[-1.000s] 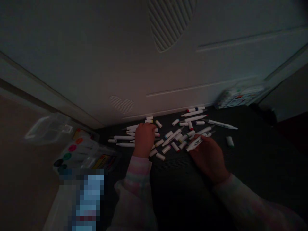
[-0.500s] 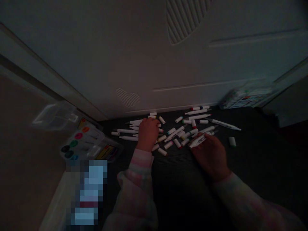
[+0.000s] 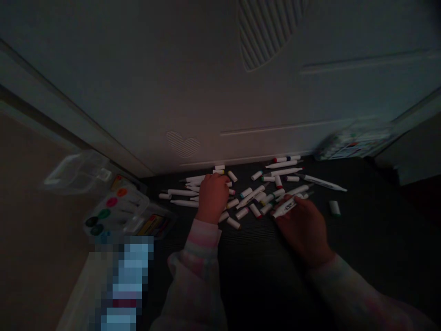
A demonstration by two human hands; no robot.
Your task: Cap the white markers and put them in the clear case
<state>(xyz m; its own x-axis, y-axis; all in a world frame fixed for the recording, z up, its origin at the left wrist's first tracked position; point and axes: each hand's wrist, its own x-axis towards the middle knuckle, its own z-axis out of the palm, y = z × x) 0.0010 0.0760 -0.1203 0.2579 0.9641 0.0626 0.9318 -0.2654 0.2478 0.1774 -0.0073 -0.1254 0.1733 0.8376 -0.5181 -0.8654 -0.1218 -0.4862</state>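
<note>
Uncapped white marker pens and loose caps lie scattered over a dark surface [image 3: 255, 257]. My right hand [image 3: 305, 230] is closed on a white marker [image 3: 286, 207], held at a slant between thumb and fingers. My left hand [image 3: 213, 195] reaches palm down into the pile, fingers bent over the caps; whether it grips one is hidden beneath it. Left of that hand lie several markers [image 3: 184, 192]. Between the hands are more caps [image 3: 242, 213] and a marker [image 3: 250, 196] lying diagonally. A green-edged cap [image 3: 334, 208] sits alone to the right.
An open clear plastic case [image 3: 155, 209] with coloured round ends showing stands at the left. A packed marker set [image 3: 354, 140] leans at the back right. Behind the pile rises a pale panel [image 3: 206, 92] with heart reliefs. A blurred pixelated patch [image 3: 127, 280] covers the lower left.
The view has tipped slightly, so everything sits a little lower. Both hands keep nearly the same place and pose, the marker still in the right one.
</note>
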